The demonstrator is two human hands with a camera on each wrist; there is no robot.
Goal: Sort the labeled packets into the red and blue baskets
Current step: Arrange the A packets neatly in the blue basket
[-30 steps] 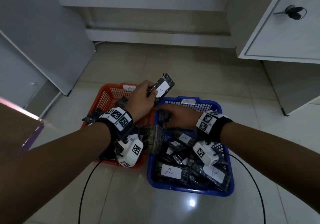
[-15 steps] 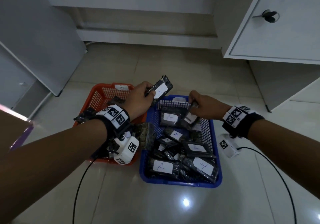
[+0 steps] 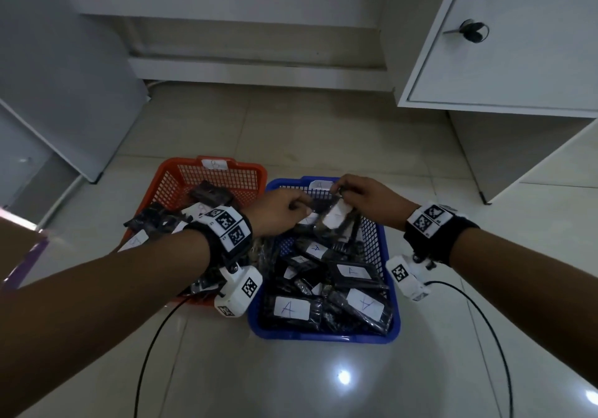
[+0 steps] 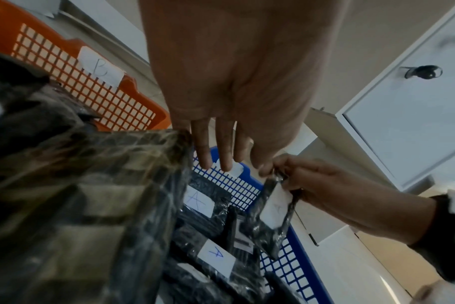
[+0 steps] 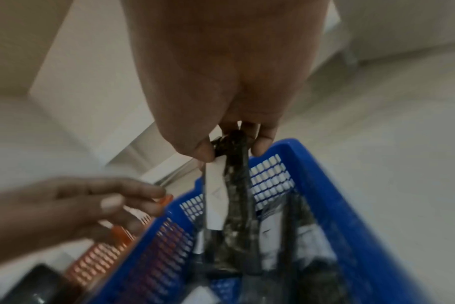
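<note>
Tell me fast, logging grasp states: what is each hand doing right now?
Left hand: open, fingers straight, holding nothing.
Right hand: pinching the top of a labeled packet over the blue basket.

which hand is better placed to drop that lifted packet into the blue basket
The right hand. It already pinches the packet by its top edge, dangling over the blue basket. The left hand reaches beside it with fingers extended, holding nothing.

1. Your baskets stand on a glossy pale tiled floor (image 3: 323, 132).
2. The red basket (image 3: 181, 171) and blue basket (image 3: 323, 336) sit side by side, seemingly touching.
3. Two black cables (image 3: 152, 346) trail across the tiles.
</note>
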